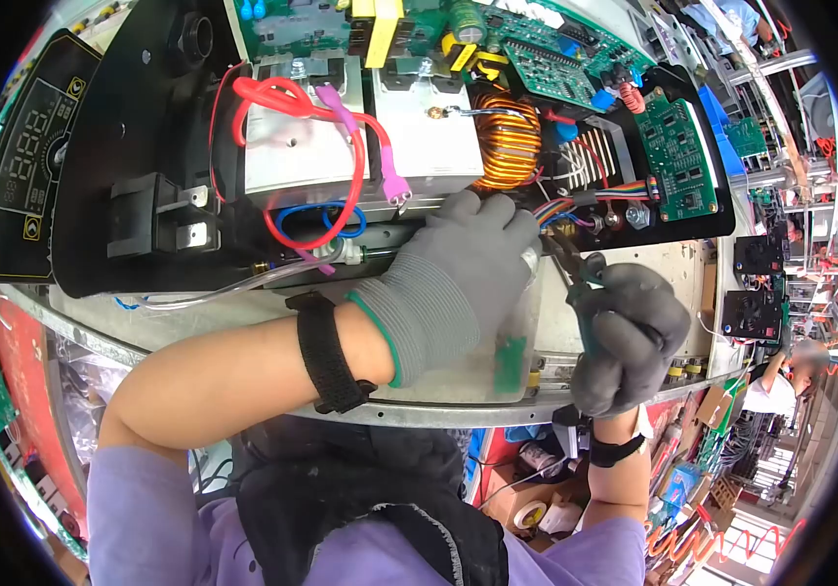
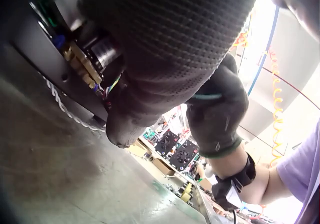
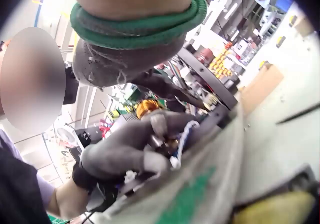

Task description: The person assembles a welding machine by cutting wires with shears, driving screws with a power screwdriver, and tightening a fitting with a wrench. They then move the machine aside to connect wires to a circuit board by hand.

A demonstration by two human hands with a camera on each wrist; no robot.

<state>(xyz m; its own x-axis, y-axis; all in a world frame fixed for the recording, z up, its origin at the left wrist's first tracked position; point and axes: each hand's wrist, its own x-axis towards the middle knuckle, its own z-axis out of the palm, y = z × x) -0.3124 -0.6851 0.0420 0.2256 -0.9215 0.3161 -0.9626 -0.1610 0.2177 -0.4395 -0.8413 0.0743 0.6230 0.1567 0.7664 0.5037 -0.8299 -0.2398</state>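
Grey bench [image 2: 75,176] fills lower left of left-wrist view; black fans [image 1: 758,255] head-view right. Right hand [image 1: 631,337] grips tool [image 1: 563,258]; left hand [image 1: 468,269] at machine [image 1: 429,146], grip unclear.

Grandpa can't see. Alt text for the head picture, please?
A grey-gloved right hand grips a slim dark tool at an open, black-cased machine; the grey-gloved left hand is near a round copper-wire coil.

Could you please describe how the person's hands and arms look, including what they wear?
The left hand and right hand wear grey gloves with green-edged cuffs; the right one looks darker. A black strap circles each wrist, and the sleeves are pale purple.
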